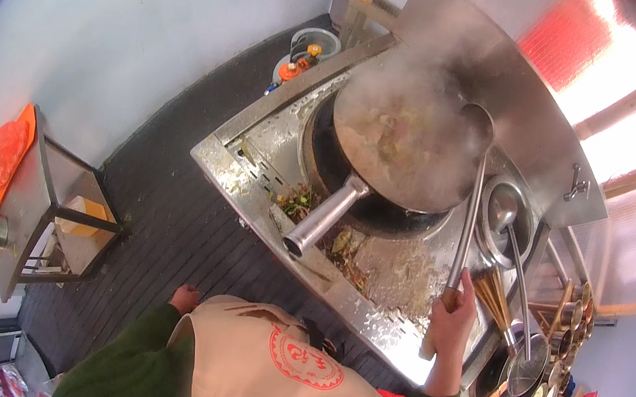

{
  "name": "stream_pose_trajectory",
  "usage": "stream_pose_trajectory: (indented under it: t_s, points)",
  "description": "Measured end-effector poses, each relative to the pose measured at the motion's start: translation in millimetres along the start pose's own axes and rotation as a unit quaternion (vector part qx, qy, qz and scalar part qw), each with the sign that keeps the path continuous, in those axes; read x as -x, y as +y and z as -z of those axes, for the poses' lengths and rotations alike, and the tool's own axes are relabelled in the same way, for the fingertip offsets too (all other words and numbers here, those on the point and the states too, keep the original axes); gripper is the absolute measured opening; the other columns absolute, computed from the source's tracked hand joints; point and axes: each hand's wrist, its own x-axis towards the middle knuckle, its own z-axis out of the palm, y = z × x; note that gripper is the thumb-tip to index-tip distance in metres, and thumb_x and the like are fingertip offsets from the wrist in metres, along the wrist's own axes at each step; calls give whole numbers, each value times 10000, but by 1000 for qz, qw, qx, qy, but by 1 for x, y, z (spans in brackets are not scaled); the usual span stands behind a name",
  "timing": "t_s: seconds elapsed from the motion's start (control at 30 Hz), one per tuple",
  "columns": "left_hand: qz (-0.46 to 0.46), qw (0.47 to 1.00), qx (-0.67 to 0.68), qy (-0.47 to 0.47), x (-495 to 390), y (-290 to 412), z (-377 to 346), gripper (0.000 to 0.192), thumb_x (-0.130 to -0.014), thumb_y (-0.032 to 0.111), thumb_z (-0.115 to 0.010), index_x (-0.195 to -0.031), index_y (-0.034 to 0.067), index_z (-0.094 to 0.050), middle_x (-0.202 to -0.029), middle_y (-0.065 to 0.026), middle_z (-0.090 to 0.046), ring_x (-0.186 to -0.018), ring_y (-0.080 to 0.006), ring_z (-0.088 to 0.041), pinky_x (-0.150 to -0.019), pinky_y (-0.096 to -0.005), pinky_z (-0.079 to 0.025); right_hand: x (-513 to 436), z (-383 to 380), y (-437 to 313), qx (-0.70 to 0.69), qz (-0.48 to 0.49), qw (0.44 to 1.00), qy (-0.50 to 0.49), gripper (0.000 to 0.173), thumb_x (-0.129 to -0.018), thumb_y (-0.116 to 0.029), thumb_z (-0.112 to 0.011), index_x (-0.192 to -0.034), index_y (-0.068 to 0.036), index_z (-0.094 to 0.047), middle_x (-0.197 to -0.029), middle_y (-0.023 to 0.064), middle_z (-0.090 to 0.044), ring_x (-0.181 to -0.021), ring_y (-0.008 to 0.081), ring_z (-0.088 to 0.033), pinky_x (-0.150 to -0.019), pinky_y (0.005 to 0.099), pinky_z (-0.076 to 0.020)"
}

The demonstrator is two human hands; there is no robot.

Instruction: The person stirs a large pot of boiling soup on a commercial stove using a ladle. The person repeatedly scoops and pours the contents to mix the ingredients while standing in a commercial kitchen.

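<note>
My right hand [453, 321] grips the wooden handle of a long metal ladle [469, 222]. The ladle's bowl is at the right rim of a large steaming wok [412, 196], blurred by vapour. Inside the wok, food in a pale liquid [392, 142] shows dimly through the steam. The wok's metal handle [328, 215] points toward me over the stove's front, with neither hand on it. My left hand [186, 299] hangs by my side beyond the apron, away from the stove; its fingers look curled, and I cannot make out whether anything is in them.
The steel stove top [400, 268] is wet, with vegetable scraps [346, 259] near its front. Right of the wok are a round pot [503, 228] with a second ladle [503, 210], a bamboo brush [495, 301] and a strainer [527, 366]. A metal table [22, 214] stands left.
</note>
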Motion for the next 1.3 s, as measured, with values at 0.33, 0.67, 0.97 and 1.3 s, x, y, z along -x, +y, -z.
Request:
stream_pose_trajectory:
  t_s: [0.33,0.67,0.97,1.3]
  points:
    - [62,997,35,35,36,32,-5,302,-830,123,-593,-1097,-15,-559,-883,-124,-615,-710,-256,-642,-597,-378,-540,-58,-36,-27,126,-1,991,-42,704,-746,-20,-595,-1413,-83,-380,-860,121,-587,-759,247,-600,-703,336,-482]
    - [79,991,100,36,31,20,0,340,-832,100,-578,-1152,0,-527,-899,-113,-601,-677,-252,-625,-563,-381,-530,-73,-35,-38,394,280,875,-34,725,-709,-34,-595,-1396,-131,-386,-868,143,-621,-720,321,-638,-607,410,-517]
    - [93,994,58,18,34,53,3,360,-838,110,-574,-1168,-25,-523,-905,-134,-613,-673,-258,-642,-537,-365,-518,-30,1,-37,433,309,846,-46,665,-717,-11,-586,-1354,-153,-459,-771,76,-575,-655,264,-613,-533,382,-488]
    - [27,999,1,-18,2,46,-6,364,-850,120,-578,-1179,-18,-510,-931,-134,-606,-690,-260,-640,-544,-372,-523,61,79,-52,241,98,964,-63,694,-672,83,-563,-1344,-66,-479,-747,76,-553,-615,169,-547,-605,281,-455]
